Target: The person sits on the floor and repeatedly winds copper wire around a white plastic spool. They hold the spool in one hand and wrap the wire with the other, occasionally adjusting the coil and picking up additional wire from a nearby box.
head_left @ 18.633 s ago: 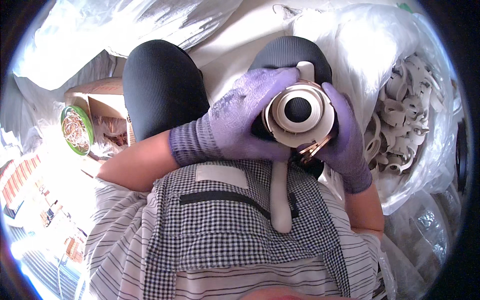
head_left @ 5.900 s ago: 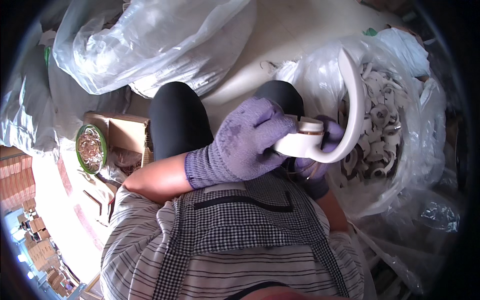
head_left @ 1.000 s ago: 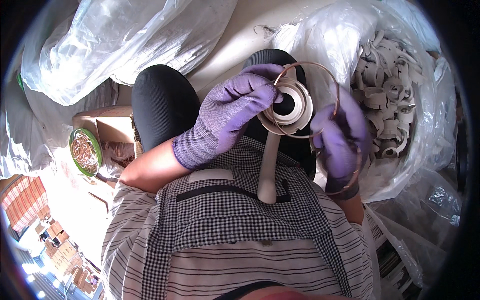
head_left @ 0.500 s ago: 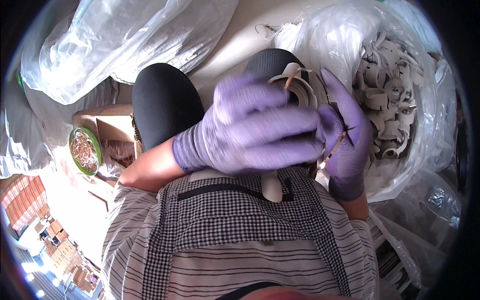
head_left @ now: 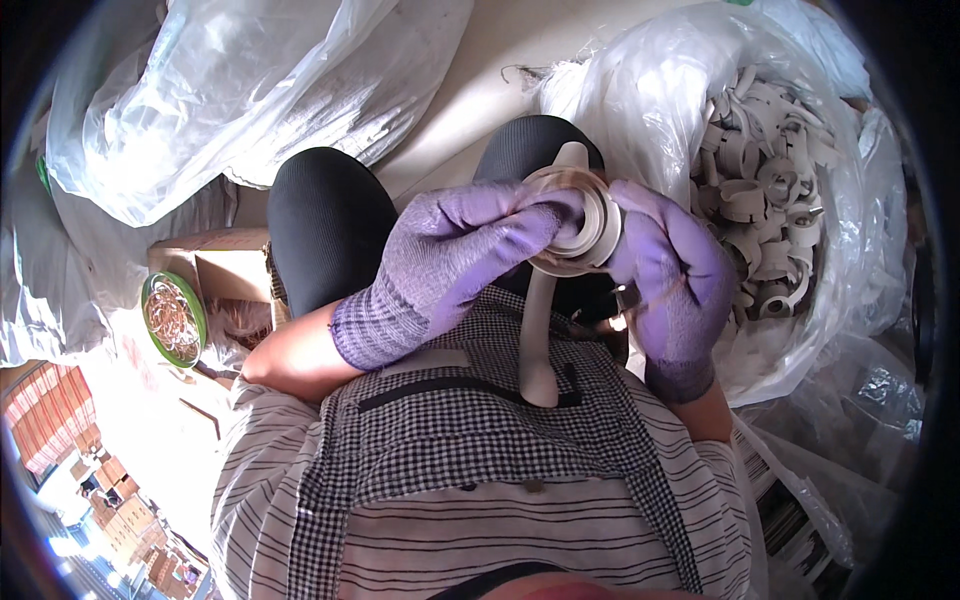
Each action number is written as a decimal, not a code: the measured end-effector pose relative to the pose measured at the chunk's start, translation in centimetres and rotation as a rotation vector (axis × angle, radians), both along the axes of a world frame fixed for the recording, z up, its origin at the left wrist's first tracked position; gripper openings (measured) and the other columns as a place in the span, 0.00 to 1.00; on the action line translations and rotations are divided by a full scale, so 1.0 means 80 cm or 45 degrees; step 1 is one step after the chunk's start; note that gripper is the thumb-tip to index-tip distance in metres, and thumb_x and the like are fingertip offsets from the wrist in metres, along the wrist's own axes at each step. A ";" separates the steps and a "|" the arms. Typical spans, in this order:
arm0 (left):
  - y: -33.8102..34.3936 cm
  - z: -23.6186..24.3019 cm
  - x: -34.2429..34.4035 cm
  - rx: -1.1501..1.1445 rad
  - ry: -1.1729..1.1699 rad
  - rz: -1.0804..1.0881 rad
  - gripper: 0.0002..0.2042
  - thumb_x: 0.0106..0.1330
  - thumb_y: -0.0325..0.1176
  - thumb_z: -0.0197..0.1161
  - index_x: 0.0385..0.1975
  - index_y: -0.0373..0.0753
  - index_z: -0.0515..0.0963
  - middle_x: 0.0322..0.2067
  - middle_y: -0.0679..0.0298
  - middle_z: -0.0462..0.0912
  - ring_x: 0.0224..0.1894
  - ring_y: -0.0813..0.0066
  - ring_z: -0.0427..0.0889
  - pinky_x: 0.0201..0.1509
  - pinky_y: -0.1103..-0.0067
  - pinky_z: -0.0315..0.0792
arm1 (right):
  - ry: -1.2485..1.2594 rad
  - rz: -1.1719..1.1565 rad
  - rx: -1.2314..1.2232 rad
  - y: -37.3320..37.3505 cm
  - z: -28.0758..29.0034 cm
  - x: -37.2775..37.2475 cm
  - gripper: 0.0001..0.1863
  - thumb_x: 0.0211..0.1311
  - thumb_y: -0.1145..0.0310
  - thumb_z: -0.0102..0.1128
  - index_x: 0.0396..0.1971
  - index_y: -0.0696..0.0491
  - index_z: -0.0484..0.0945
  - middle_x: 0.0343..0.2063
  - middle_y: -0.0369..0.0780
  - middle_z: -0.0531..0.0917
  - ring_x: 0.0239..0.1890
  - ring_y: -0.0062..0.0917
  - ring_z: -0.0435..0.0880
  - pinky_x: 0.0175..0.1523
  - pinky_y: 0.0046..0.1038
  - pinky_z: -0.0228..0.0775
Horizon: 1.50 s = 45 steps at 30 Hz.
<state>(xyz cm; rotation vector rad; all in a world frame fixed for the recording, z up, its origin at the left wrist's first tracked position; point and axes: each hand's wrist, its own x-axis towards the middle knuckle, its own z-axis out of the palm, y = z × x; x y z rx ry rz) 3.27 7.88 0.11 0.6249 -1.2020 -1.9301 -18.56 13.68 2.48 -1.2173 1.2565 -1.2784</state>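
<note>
Both my hands wear purple knit gloves and meet over my lap, around a beige-grey plastic part with a round ringed head (head_left: 592, 232) and a long rounded handle (head_left: 538, 345) pointing down at my apron. My left hand (head_left: 465, 250) is closed, thumb and fingers pinching the left side of the ringed head. On the other side my right hand (head_left: 675, 265) is curled, its fingers against the rim. A thin brownish band shows around the head. A dark thing with a shiny bit (head_left: 617, 300) sits below the right fingers; its kind is not clear.
On the right, a clear plastic bag (head_left: 655, 130) holds many similar grey plastic parts (head_left: 770, 200). At left, a green bowl (head_left: 174, 320) of thin copper-coloured rings stands beside a cardboard box (head_left: 235, 270). More plastic sheeting (head_left: 260, 80) lies at the upper left.
My left hand has drawn back left from over the part to pinch its head, uncovering the ringed head and handle. My right hand's raised finger has curled in to the rim.
</note>
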 end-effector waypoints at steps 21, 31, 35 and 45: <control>-0.038 -0.039 -0.016 -0.818 -0.847 0.317 0.09 0.69 0.31 0.65 0.44 0.36 0.85 0.36 0.60 0.87 0.38 0.72 0.87 0.44 0.78 0.79 | 0.471 -0.313 -0.306 -0.009 -0.086 -0.003 0.10 0.65 0.79 0.59 0.46 0.62 0.80 0.42 0.46 0.83 0.43 0.26 0.83 0.51 0.26 0.74; -0.047 -0.044 -0.011 -0.313 -0.573 0.111 0.13 0.73 0.27 0.59 0.52 0.27 0.79 0.45 0.59 0.86 0.46 0.76 0.84 0.53 0.80 0.77 | 0.645 -0.236 -0.238 -0.011 -0.088 -0.014 0.13 0.68 0.71 0.59 0.47 0.62 0.79 0.45 0.45 0.83 0.46 0.29 0.82 0.55 0.29 0.73; -0.047 -0.042 -0.011 -0.274 -0.583 0.113 0.13 0.74 0.28 0.59 0.52 0.28 0.80 0.45 0.59 0.86 0.47 0.78 0.83 0.54 0.80 0.77 | 0.737 -0.192 -0.273 -0.008 -0.093 -0.020 0.14 0.68 0.68 0.59 0.48 0.61 0.79 0.45 0.45 0.83 0.46 0.31 0.82 0.56 0.32 0.73; -0.048 -0.043 -0.012 -0.255 -0.513 0.136 0.14 0.75 0.32 0.60 0.53 0.29 0.80 0.47 0.58 0.87 0.48 0.76 0.84 0.55 0.78 0.77 | 0.840 -0.260 -0.117 -0.004 -0.089 -0.014 0.13 0.74 0.66 0.53 0.48 0.60 0.77 0.45 0.45 0.83 0.46 0.32 0.83 0.56 0.34 0.74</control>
